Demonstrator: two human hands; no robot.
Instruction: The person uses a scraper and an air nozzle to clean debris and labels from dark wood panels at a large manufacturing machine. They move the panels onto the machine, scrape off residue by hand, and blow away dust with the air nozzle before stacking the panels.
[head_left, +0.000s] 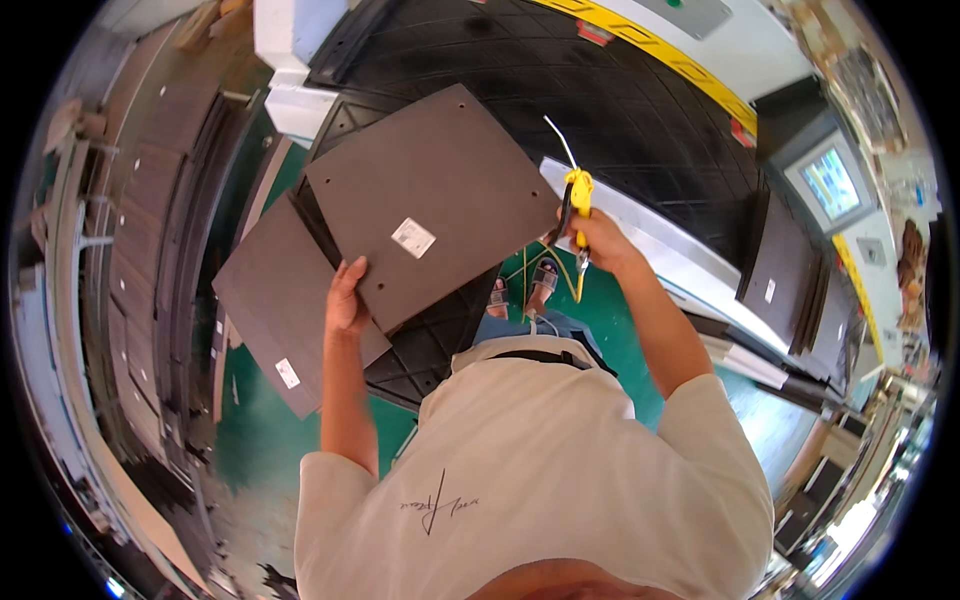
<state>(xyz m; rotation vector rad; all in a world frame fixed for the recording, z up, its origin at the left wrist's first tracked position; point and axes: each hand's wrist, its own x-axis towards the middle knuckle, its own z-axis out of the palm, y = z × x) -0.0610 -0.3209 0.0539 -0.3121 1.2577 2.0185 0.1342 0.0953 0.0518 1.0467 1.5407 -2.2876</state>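
Observation:
A dark brown rectangular panel point(430, 175) with small holes near its corners and a white label point(413, 238) is tilted in front of me. My left hand point(347, 298) grips its near left edge, thumb on the top face and the other fingers partly hidden. At the panel's right corner, my right hand point(602, 240) is closed round a yellow air blow gun point(580, 185) with a thin pale nozzle pointing away from me. From the gun's lower end hangs a yellow hose point(577, 285). Under the held panel, to the left, lies a second brown panel point(275, 290) with its own label.
A black machine bed point(640, 130) with a yellow-marked beam point(650, 45) spans the far side. Brown panels point(780, 265) lean at the right, below a monitor point(832, 180). Stacked boards point(150, 260) line the left. The floor point(265, 440) is green.

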